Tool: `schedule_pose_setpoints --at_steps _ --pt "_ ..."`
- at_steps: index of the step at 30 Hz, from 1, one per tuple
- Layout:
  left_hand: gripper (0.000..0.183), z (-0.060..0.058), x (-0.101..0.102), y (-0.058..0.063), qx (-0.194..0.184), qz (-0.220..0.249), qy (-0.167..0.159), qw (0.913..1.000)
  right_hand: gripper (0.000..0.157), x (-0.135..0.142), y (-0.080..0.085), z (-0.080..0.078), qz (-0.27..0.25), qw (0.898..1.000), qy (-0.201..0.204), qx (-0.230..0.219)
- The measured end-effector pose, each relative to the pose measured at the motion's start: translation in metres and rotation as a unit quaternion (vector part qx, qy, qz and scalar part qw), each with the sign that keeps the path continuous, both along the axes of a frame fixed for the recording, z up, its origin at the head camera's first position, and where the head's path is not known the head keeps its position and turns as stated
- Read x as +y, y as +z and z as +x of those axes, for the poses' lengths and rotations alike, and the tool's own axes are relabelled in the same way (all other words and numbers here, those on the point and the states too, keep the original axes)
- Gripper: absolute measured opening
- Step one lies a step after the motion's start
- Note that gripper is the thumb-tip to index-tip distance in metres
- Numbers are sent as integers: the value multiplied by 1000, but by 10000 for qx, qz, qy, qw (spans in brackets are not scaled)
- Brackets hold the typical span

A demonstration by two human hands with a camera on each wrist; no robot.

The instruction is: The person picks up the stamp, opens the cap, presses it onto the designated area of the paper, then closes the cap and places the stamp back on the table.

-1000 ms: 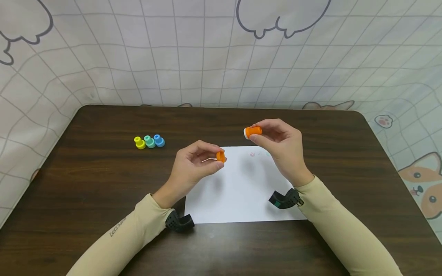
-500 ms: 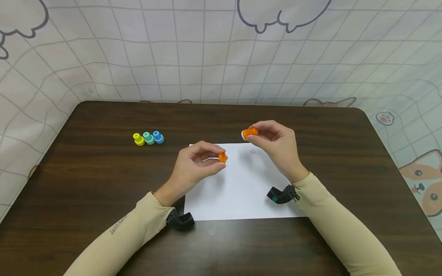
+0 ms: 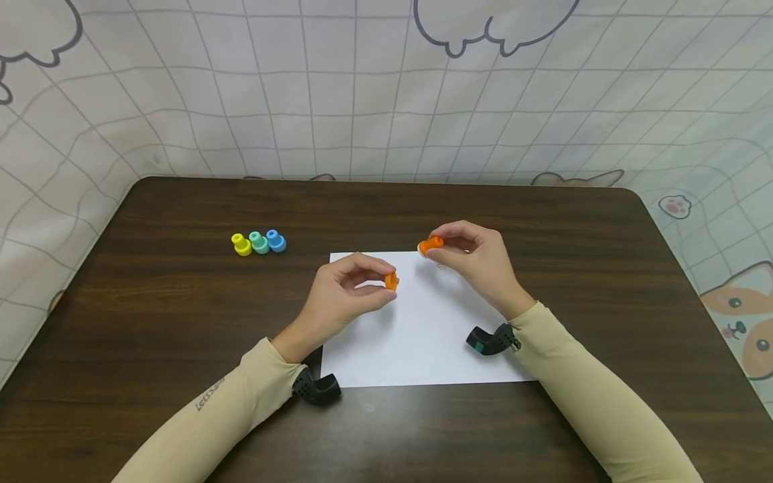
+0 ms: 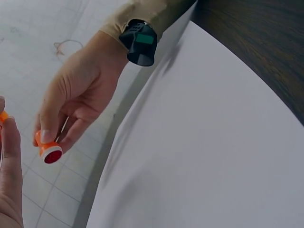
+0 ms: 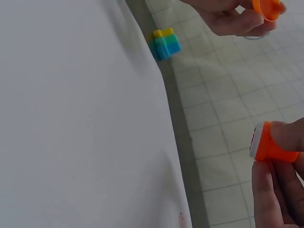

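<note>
My left hand pinches a small orange cap between thumb and fingers, above the left part of a white paper sheet. In the right wrist view the hollow side of the cap shows. My right hand grips an orange stamp above the sheet's far edge. Its white-rimmed end, with a red stamping face seen in the left wrist view, points toward the left hand. Cap and stamp are apart. A faint red flower print is partly visible on the paper under the right hand.
Three stamps, yellow, mint green and blue, stand side by side on the dark wooden table, left of the paper. A patterned white cloth hangs behind the table.
My right hand has come left and slightly down with the stamp, closer to the left hand. The left hand with the cap has shifted a little to the right.
</note>
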State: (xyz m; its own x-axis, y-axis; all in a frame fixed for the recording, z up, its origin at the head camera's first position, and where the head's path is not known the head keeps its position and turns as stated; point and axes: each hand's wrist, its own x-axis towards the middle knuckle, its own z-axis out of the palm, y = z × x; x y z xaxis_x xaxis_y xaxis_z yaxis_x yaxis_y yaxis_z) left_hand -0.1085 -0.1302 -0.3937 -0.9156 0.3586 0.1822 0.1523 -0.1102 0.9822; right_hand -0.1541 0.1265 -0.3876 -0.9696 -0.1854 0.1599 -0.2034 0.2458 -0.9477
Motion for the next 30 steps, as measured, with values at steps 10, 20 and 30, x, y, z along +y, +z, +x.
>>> schedule_pose_setpoints --at_steps 10,20,30 --pt "30 0 1 0 -125 -19 -13 9999 31 4 -10 -7 359 9989 142 -284" --pt "31 1 2 -2 -108 68 -54 9999 32 5 -20 -11 574 9977 326 -134" --pt "32 1 2 -3 -112 51 -97 9999 31 6 -23 -12 823 9961 312 46"
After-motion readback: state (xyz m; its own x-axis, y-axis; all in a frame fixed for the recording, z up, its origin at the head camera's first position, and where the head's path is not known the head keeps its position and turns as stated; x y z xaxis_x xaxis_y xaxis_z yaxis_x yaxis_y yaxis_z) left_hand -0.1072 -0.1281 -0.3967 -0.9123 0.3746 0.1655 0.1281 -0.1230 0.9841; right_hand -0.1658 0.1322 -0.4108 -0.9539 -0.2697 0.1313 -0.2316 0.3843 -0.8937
